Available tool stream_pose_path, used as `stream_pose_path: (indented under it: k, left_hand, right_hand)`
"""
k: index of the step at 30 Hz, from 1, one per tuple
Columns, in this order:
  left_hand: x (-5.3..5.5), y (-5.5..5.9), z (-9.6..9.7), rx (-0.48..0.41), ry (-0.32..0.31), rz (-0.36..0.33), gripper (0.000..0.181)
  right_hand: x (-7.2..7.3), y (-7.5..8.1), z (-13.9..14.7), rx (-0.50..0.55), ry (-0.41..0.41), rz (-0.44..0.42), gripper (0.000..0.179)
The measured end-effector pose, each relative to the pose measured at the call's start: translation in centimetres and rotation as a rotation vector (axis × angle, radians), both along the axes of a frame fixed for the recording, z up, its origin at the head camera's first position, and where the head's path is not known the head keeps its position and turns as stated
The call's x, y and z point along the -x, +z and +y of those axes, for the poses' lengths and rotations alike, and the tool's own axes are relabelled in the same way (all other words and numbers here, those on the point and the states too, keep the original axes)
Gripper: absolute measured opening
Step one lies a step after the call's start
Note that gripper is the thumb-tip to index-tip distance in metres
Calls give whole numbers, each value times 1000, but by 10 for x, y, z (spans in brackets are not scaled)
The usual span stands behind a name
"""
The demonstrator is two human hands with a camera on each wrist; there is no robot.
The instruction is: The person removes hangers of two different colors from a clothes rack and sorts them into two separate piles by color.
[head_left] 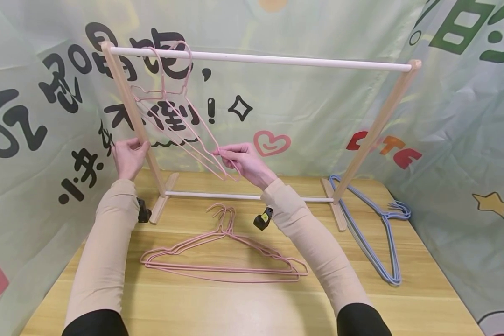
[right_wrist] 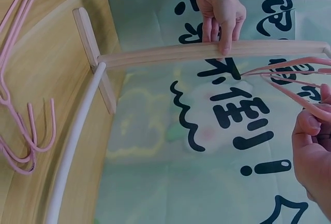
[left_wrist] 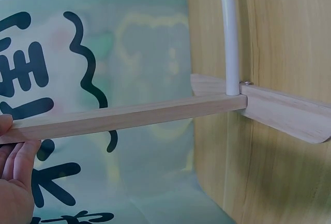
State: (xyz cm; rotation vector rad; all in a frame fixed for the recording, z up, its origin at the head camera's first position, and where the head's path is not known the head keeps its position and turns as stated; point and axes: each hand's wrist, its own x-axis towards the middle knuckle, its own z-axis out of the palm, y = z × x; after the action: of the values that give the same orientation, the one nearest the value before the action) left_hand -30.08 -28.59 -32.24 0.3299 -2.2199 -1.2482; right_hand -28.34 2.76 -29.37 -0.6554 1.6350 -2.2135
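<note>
Two pink clothes hangers (head_left: 163, 77) hang by their hooks from the white top rail (head_left: 277, 59) of a small garment rack, near its left end. My right hand (head_left: 248, 163) pinches the lower corner of one of them between thumb and fingers. With thumb on one side and fingers on the other, my left hand (head_left: 129, 157) grips the rack's left wooden upright (left_wrist: 129, 114). In the right wrist view, part of the right hand (right_wrist: 313, 157) and the hanger wires are cut off by the frame's edge.
Several pink hangers (head_left: 218, 268) lie stacked on the wooden table (head_left: 218, 308) before the rack. Several blue hangers (head_left: 399, 215) lie by its right foot (head_left: 334, 205). A white lower rail (head_left: 218, 195) joins the feet. Printed cloth (head_left: 311, 102) stands behind and at both sides.
</note>
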Motion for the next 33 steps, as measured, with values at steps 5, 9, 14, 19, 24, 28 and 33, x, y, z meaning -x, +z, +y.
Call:
stream_pose_path:
  k: [5,9,14,19,24,28,33]
  left_hand:
    - [1,0,0,4,1,5,32]
    - [1,-1,0,6,-1,11,31]
    - [1,-1,0,-2,-1,8,31]
    - [1,-1,0,-2,-2,3,32]
    - [1,-1,-1,0,2,0,32]
    - [1,-1,0,-1,2,-4,33]
    - [1,0,0,-2,0,1,34]
  right_hand:
    - [-1,0,1,20,10,-1,26]
    - [-1,-1,1,29,15,0,24]
    - [0,-1,1,41,31,-17,41]
    - [0,-1,1,32,30,-1,34]
    - [0,-2,0,23,18,19,31]
    - [2,-6,1,11,18,38,27]
    - [4,-10,3,17,22,60,22]
